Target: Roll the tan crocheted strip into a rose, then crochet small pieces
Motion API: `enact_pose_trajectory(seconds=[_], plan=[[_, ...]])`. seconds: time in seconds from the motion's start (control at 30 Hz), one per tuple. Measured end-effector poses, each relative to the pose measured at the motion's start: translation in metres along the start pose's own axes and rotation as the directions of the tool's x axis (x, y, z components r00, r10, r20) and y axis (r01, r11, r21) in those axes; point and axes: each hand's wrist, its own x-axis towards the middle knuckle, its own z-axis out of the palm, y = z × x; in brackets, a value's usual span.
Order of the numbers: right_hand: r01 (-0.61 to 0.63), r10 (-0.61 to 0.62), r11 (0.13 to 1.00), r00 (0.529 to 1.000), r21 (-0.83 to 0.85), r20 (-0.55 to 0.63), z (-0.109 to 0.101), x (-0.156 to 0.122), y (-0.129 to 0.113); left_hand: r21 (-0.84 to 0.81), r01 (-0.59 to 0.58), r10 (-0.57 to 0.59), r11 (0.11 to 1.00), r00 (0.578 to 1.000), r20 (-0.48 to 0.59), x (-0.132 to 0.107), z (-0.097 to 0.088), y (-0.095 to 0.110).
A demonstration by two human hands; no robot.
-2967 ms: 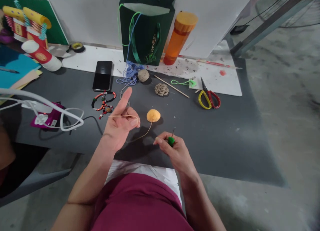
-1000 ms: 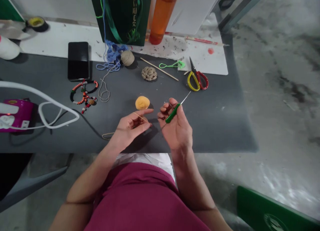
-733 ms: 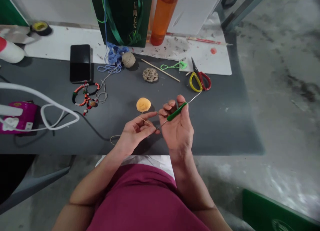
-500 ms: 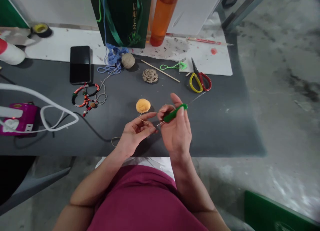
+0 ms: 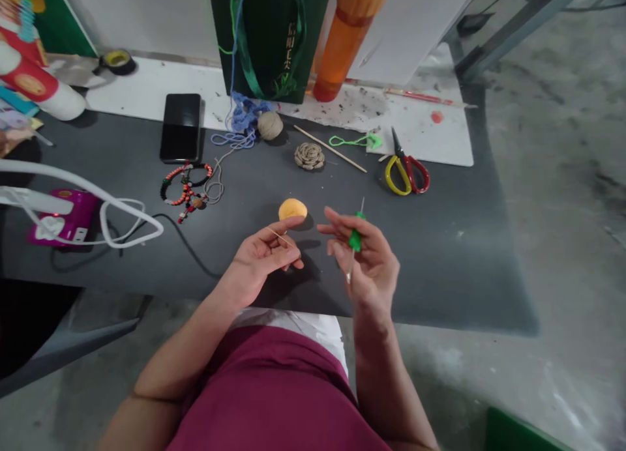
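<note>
Pinched between the thumb and fingers of my left hand (image 5: 268, 259) is a thin yellowish yarn, which runs over the index finger. Just beyond that hand a small yellow yarn ball (image 5: 292, 209) sits on the dark table. My right hand (image 5: 366, 259), a little to the right and apart from the left, holds a green-handled crochet hook (image 5: 355, 239). Its metal tips point up past the fingers and down over the palm. Any stitches at the left fingertips are too small to make out. Farther back lies a coiled beige crocheted rosette (image 5: 309, 156).
Scissors (image 5: 408, 171) lie at the back right, near a wooden stick (image 5: 330, 148) and a beige yarn ball (image 5: 270, 126). Beaded bracelets (image 5: 186, 187), a phone (image 5: 180, 128) and a white cable loop (image 5: 132, 223) are left. A dark green bag (image 5: 274, 40) and orange bottle (image 5: 342, 47) stand behind.
The crochet hook has come away from the left fingertips and turned upright in my right hand, which has moved right. My left hand keeps its pinch. The camera view has shifted.
</note>
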Motion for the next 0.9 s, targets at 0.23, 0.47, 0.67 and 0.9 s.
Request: enact_pose_trajectory(seconds=[0.23, 0.47, 0.67, 0.9], plan=[[0.049, -0.048, 0.999, 0.998, 0.015, -0.037, -0.007, -0.009, -0.009, 0.063, 0.04, -0.044, 0.997, 0.997, 0.059, -0.004, -0.01, 0.008], [-0.069, 0.07, 0.997, 0.998, -0.021, 0.009, -0.007, -0.012, -0.013, 0.122, 0.124, -0.142, 0.985, 0.979, 0.149, -0.006, -0.011, 0.012], [-0.161, 0.166, 0.986, 0.97, -0.044, 0.179, -0.018, -0.008, -0.009, 0.128, 0.147, -0.174, 0.981, 0.956, 0.235, -0.003, -0.015, 0.019], [-0.233, 0.155, 0.94, 0.943, 0.249, 0.296, 0.001, -0.011, -0.002, 0.046, 0.197, -0.202, 0.979, 0.935, 0.293, -0.001, -0.014, 0.013]])
